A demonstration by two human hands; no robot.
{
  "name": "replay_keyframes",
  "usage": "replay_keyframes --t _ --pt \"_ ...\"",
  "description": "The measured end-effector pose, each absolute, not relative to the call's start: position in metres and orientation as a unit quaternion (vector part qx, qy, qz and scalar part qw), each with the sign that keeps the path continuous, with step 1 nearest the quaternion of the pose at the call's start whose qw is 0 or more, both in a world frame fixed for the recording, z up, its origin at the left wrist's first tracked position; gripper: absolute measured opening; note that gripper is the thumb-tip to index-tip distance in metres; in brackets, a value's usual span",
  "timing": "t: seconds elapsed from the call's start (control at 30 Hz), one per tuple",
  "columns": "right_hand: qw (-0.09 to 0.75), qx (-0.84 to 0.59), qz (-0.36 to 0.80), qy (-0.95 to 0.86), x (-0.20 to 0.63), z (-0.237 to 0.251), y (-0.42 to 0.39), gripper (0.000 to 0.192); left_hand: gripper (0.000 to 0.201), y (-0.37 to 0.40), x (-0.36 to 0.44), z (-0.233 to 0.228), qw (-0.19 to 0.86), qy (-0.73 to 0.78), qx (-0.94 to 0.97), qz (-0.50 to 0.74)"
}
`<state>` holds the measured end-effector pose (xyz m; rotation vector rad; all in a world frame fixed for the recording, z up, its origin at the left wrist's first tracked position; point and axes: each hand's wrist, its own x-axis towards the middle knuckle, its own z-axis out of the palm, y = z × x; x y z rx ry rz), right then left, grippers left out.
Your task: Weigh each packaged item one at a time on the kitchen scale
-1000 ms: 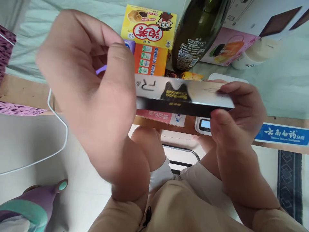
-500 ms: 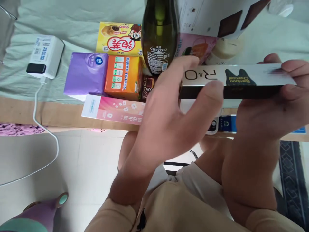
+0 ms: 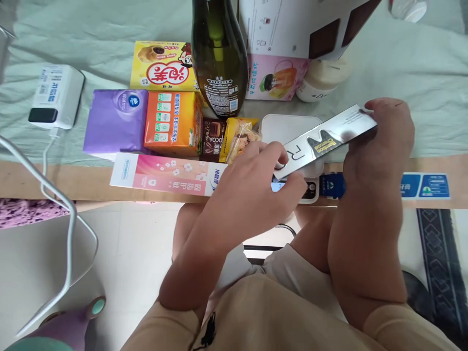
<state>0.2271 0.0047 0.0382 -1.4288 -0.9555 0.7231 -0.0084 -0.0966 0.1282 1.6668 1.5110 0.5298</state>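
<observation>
Between my two hands is a long silver carton (image 3: 321, 141) lettered "Bamboo Charcoal", tilted with its right end farther from me. My left hand (image 3: 248, 195) has its thumb and fingers around the near left end. At the far right end, my right hand (image 3: 383, 136) is closed on the carton, its fingers partly out of sight. Below the carton sits a white device like a small scale (image 3: 288, 124), with buttons along its front edge; the carton and my left hand cover part of it. A pink and white carton (image 3: 164, 174) lies left of my left hand.
A purple tissue pack (image 3: 117, 119), an orange box (image 3: 171, 122), a brown packet (image 3: 213, 139) and a yellow snack packet (image 3: 237, 134) stand close together. Behind are a yellow box (image 3: 161, 66), a dark green bottle (image 3: 221, 63) and a lidded jar (image 3: 323, 80). A white cable (image 3: 71, 243) hangs at left.
The silver carton has come down toward the scale-like device and turned from level to slanted, its left end lower in view. Both hands moved with it. A cable swung into view at left.
</observation>
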Motion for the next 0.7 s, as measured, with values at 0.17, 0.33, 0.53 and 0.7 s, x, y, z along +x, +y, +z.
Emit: replay_keyframes --t 0.17,0.33,0.53,0.7 --pt "0.557 -0.636 0.359 -0.395 0.226 0.046 -0.007 0.025 0.01 -0.095 -0.01 0.123 0.364 0.606 0.674 0.214" --pt "0.593 -0.622 0.307 -0.408 0.217 0.063 -0.027 0.024 0.006 -0.089 -0.013 0.122 0.34 0.597 0.676 0.266" --pt "0.6 -0.624 0.35 -0.359 0.226 0.071 -0.024 0.02 0.009 -0.08 -0.023 0.125 0.334 0.569 0.678 0.324" --pt "0.624 -0.582 0.336 -0.398 0.236 0.062 -0.025 0.022 0.007 -0.077 -0.028 0.121 0.35 0.564 0.648 0.373"
